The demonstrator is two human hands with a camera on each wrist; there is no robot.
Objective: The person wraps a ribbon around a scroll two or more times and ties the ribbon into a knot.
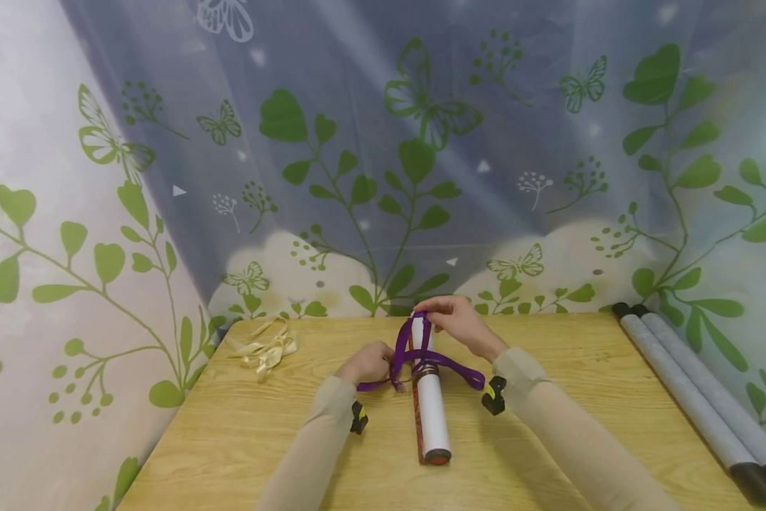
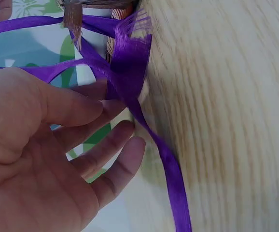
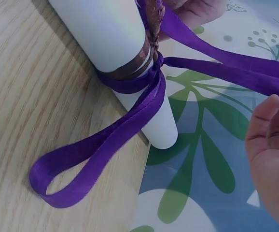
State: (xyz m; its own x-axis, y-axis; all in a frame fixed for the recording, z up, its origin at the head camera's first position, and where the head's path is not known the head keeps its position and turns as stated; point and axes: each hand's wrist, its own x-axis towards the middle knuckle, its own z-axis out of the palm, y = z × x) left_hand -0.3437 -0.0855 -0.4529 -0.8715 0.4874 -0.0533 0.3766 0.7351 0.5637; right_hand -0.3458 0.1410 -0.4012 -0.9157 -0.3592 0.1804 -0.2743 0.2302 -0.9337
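Observation:
A white rolled scroll (image 1: 432, 410) with dark end caps lies lengthwise on the wooden table, a reddish-brown strip showing along its left side. A purple ribbon (image 1: 462, 371) is tied around it beside a brown cord (image 3: 130, 68); one flat loop (image 3: 64, 193) sticks out to the right. Beyond the knot, my right hand (image 1: 464, 323) pinches another length of purple ribbon (image 3: 255, 79) between thumb and fingers, raised near the scroll's far end. To the left of the knot, my left hand (image 1: 368, 362) pinches purple ribbon; a frayed tail (image 2: 130, 63) shows by its fingertips.
Cream ribbon (image 1: 265, 348) lies in a loose heap at the table's back left. Two grey rolls (image 1: 683, 383) with dark ends run along the right edge. A patterned curtain (image 1: 357, 142) hangs right behind the table (image 1: 242, 440).

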